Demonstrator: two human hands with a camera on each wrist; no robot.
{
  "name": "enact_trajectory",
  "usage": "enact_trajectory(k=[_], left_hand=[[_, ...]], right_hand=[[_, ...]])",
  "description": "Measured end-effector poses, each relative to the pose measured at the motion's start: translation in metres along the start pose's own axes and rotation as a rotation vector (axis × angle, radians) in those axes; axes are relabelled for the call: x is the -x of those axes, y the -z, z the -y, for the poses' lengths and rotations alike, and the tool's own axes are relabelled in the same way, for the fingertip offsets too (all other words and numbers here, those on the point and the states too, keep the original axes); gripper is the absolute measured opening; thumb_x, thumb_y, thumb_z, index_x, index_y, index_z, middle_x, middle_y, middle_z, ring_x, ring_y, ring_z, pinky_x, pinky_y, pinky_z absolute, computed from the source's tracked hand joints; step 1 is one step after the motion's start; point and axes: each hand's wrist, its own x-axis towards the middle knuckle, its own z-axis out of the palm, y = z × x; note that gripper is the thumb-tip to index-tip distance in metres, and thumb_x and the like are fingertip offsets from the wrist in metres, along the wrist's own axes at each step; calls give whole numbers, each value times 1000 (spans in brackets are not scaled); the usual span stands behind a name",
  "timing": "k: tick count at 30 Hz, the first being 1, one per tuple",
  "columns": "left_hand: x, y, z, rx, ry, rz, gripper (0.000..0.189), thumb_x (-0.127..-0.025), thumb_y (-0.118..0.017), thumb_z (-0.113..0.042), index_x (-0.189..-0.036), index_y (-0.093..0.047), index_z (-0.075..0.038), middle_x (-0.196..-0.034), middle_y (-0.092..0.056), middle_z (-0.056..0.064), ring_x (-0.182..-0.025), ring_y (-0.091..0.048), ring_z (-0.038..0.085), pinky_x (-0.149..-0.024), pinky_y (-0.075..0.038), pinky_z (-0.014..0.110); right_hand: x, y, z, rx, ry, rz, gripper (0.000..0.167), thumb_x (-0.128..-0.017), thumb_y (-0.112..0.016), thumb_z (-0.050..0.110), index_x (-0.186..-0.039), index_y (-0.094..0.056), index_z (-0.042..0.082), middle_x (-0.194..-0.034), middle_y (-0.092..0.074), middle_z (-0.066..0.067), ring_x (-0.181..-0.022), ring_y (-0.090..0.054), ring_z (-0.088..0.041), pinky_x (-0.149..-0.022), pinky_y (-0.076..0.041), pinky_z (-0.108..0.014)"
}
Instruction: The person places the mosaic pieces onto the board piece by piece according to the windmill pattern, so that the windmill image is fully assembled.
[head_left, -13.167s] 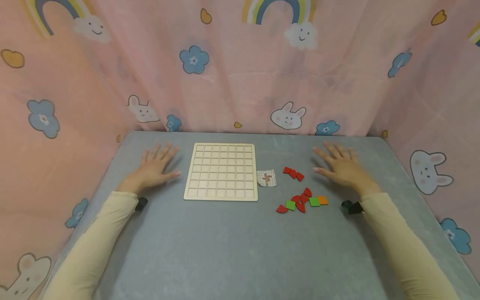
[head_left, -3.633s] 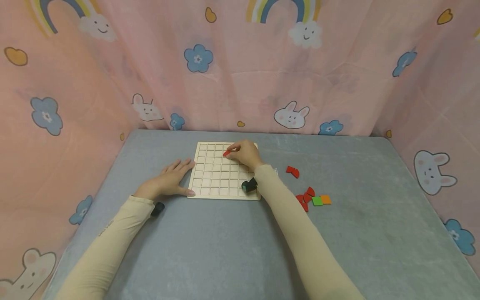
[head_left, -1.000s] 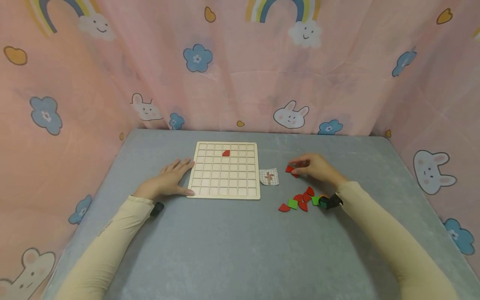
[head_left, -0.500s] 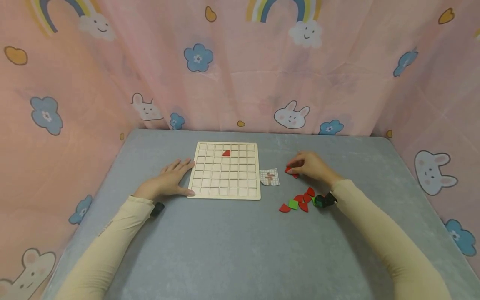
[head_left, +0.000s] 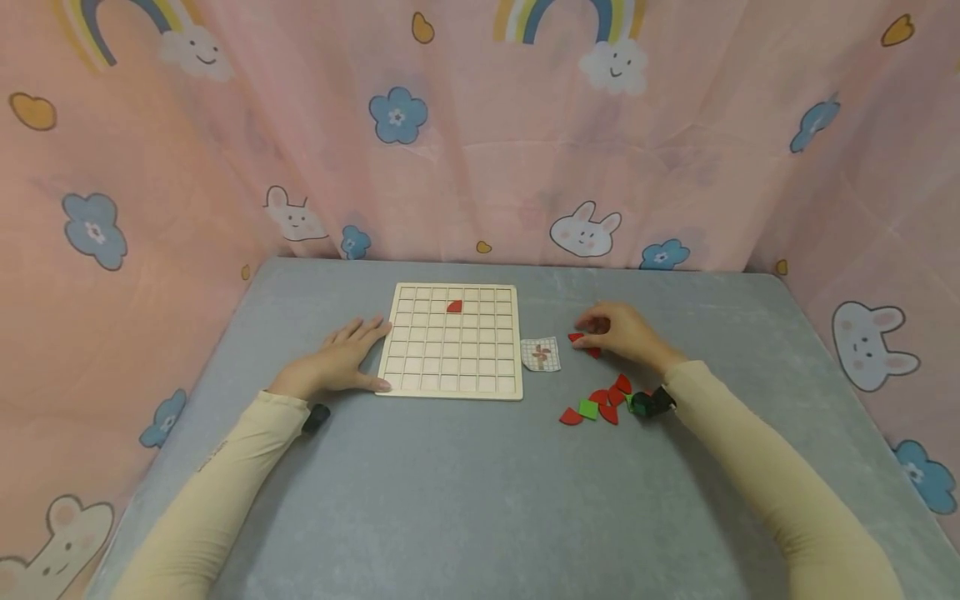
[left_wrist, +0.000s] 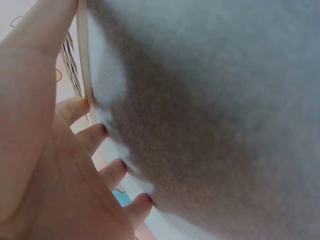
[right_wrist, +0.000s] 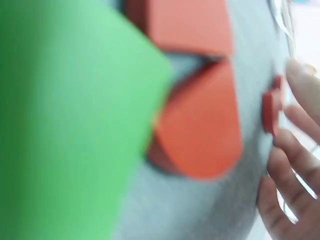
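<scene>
My left hand (head_left: 330, 363) lies with fingers spread along the left edge of the wooden grid board (head_left: 450, 388), thumb at its front left corner. In the board's second row from the back sits one red quarter-circle tile (head_left: 455, 307). Right of the board, my right hand (head_left: 622, 335) pinches another red tile (head_left: 575, 337) at its edges between thumb and index finger, low over the table. A further red tile (head_left: 595, 352) shows partly under the thumb. In the right wrist view, red tiles (right_wrist: 271, 111) stand between the thumb and index fingertips.
A small paper card (head_left: 541, 354) with a pinwheel drawing lies right of the board. Nearer me are several red quarter-circle tiles (head_left: 571, 417), with a green square tile (head_left: 588, 409) among them; the right wrist camera covers part of another green one. Patterned pink curtains (head_left: 480, 167) surround the grey table (head_left: 465, 483).
A red tile that my right hand was setting on the board now sits there; the hand has moved right to the loose tiles. Lately the tile at its fingertips shifted slightly left. Left hand still.
</scene>
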Motion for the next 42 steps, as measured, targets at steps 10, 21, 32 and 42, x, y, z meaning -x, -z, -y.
enact_trajectory(k=[10,21,32,42], left_hand=[[1,1,-2,2,-1,-5,110,-79,-76,-56,-160,-15,-13,-168,-8,15,-153,-5,47,-119,-11,69],[2,1,-3,12,5,3,110,-79,-76,-56,-160,-15,-13,-168,-8,15,-153,-4,46,-119,-10,68],[2,1,-2,15,1,-1,109,-80,-76,-54,-160,-15,-13,-168,-8,15,-153,-4,46,-119,-10,69],[1,1,-2,12,2,-2,109,-80,-76,-55,-160,-15,-12,-168,-9,15,-154,-3,46,-120,-9,68]], right_hand=[[-1,7,-6,-48,-31,119,37,-85,-79,23,-120,-73,15,-102,-63,-9,-81,-48,-20,-71,-41,-29],[0,4,-10,-67,-36,100,33,-85,-79,23,-117,-75,14,-102,-63,-9,-85,-51,-19,-74,-41,-30],[1,4,-6,-40,-35,72,29,-85,-79,23,-113,-76,15,-99,-64,-7,-80,-50,-19,-72,-40,-31],[0,3,-5,-27,-41,61,28,-85,-79,22,-111,-76,13,-105,-67,-8,-89,-56,-21,-80,-44,-33]])
